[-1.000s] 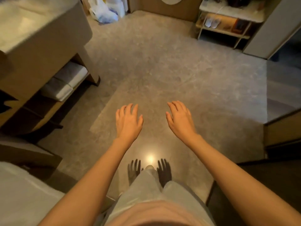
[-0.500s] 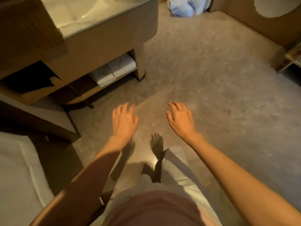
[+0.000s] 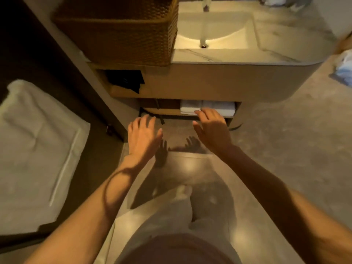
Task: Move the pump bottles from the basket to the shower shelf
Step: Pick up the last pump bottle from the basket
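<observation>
Both hands are empty: my left hand (image 3: pixel 142 136) and right hand (image 3: pixel 213 128) hang palm-down with fingers loosely spread, holding nothing, extended side by side at about waist height over the floor (image 3: pixel 276 149). Over the last second the view has swung from bare floor toward the vanity (image 3: pixel 219 80), bringing the woven basket (image 3: pixel 118 31) into frame at its left end, beside the sink (image 3: pixel 213 31); I judge this as the approach step, with no bottle yet moved. The basket sits above and well ahead of the hands; its interior is out of view, so no pump bottles can be confirmed. The right fingertips overlap the folded towels (image 3: pixel 207 108) on the lower shelf; contact cannot be told. No shower shelf is visible.
</observation>
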Action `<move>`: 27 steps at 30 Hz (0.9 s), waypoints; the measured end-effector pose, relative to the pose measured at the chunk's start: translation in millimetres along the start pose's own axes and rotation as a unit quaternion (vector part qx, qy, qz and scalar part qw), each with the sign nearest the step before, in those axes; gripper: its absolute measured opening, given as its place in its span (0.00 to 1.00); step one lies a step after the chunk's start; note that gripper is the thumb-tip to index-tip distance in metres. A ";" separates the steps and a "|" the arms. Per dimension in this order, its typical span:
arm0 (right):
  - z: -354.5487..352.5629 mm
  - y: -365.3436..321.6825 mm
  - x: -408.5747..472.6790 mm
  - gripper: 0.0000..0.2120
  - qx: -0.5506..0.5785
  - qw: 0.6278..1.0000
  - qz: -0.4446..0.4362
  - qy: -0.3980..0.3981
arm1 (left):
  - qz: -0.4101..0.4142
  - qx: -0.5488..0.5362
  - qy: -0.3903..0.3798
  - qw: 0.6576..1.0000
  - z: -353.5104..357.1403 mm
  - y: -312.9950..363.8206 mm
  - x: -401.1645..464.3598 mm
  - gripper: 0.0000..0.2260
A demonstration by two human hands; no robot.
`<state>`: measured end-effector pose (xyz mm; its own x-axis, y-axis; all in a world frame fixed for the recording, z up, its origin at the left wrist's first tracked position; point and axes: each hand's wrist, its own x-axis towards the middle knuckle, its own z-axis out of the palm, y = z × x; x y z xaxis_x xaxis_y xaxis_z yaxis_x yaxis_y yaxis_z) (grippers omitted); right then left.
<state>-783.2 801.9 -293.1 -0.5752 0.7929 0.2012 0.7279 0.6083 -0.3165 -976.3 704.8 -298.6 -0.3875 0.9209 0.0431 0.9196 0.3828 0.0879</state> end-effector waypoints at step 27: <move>-62.6 -33.1 493.0 0.21 0.141 0.899 -0.413 0.014 | -0.325 0.045 0.212 0.921 -125.4 -24.3 328.0 0.24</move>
<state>-1067.6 1174.9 -125.4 -0.8636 0.0765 0.4983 -0.0708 0.9602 -0.2701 -1133.8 988.2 -161.8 -0.8304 0.3909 0.3970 0.4787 0.8651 0.1496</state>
